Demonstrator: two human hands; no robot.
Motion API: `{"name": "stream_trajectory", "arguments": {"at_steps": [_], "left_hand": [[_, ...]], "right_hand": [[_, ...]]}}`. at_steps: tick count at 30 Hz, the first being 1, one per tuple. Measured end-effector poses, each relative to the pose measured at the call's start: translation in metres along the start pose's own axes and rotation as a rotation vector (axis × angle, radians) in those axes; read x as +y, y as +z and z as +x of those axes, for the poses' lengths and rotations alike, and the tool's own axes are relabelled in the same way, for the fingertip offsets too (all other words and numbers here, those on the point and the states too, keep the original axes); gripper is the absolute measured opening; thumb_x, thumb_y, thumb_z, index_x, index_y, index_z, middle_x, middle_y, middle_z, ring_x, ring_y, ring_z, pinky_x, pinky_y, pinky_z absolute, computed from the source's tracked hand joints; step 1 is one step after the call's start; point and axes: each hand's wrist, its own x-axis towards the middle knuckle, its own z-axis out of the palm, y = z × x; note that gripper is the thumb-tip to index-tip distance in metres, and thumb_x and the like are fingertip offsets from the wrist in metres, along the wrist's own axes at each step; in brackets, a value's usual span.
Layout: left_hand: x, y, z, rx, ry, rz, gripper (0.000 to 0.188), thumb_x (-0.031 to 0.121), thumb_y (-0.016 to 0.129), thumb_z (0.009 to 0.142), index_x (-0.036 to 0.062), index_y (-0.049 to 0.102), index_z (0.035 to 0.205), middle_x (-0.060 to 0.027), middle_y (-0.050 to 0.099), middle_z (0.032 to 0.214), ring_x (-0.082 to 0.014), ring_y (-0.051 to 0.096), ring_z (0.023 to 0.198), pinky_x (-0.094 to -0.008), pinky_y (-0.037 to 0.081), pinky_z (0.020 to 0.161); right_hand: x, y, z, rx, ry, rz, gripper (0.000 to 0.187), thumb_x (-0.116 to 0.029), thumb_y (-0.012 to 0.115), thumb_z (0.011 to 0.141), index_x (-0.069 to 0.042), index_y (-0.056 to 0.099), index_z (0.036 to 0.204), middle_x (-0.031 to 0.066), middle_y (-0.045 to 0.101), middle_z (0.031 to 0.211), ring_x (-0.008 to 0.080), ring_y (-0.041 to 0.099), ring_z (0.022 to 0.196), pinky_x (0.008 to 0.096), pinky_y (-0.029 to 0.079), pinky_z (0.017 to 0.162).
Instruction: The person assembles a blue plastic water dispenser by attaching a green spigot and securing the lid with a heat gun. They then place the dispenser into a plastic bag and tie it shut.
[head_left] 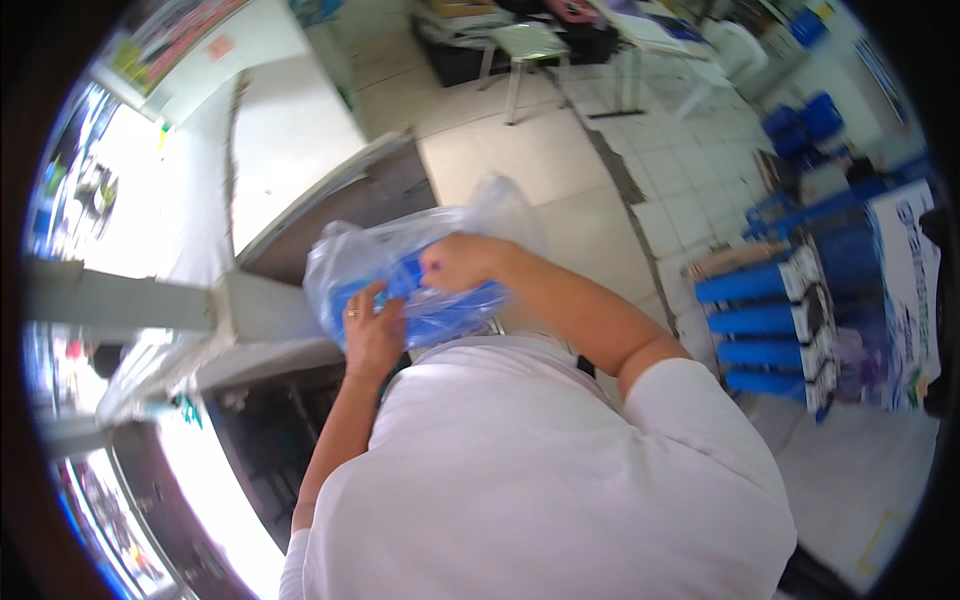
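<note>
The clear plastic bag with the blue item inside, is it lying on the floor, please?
No, the clear plastic bag is held up in front of the person by the left hand and right hand.

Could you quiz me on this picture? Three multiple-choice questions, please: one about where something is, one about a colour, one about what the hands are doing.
1. Where do the stacked blue cylindrical rolls lie?
A. To the person's right, on the floor
B. On the grey counter
C. In the person's lap

2. What colour is the item inside the clear crinkled plastic bag?
A. Red
B. Blue
C. Green

3. What are the two hands doing?
A. Hanging free at the sides
B. Both resting flat on the counter
C. Both gripping the bag in front of the chest

Answers:
1. A, the rolls are stacked at the right side of the view, by the tiled floor.
2. B, blue shows through the clear plastic.
3. C, the left hand and right hand both close on the bag.
</note>
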Motion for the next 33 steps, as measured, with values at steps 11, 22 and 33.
{"name": "stream_trajectory", "arguments": {"at_steps": [11, 22, 33], "left_hand": [[0.033, 0.021, 0.004, -0.474, -0.135, -0.165, 0.065, 0.047, 0.069, 0.086, 0.0105, 0.049, 0.137, -0.0176, 0.055, 0.124, -0.0366, 0.06, 0.111, -0.045, 0.054, 0.087], [0.062, 0.052, 0.022, -0.613, -0.25, 0.053, 0.085, 0.066, 0.063, 0.082, 0.0043, 0.049, 0.139, -0.0245, 0.057, 0.126, -0.0385, 0.055, 0.121, -0.0437, 0.047, 0.093], [0.058, 0.046, 0.036, -0.634, -0.4, -0.133, 0.076, 0.05, 0.076, 0.078, 0.001, 0.052, 0.132, -0.0241, 0.056, 0.132, -0.0374, 0.058, 0.119, -0.0446, 0.048, 0.096]], "right_hand": [[0.016, -0.028, 0.064, -0.016, -0.003, -0.296, 0.023, -0.015, 0.063, 0.076, -0.009, 0.072, 0.097, 0.0147, 0.072, 0.098, 0.033, 0.068, 0.093, 0.0427, 0.054, 0.082], [0.022, 0.001, 0.094, -0.236, -0.081, -0.113, 0.02, -0.021, 0.064, 0.082, -0.005, 0.074, 0.091, 0.0173, 0.072, 0.083, 0.0297, 0.07, 0.082, 0.0402, 0.057, 0.075], [0.052, 0.002, 0.14, -0.613, -0.095, -0.192, 0.026, -0.026, 0.071, 0.083, -0.007, 0.072, 0.101, 0.0081, 0.073, 0.086, 0.0163, 0.069, 0.076, 0.0331, 0.055, 0.068]]}}
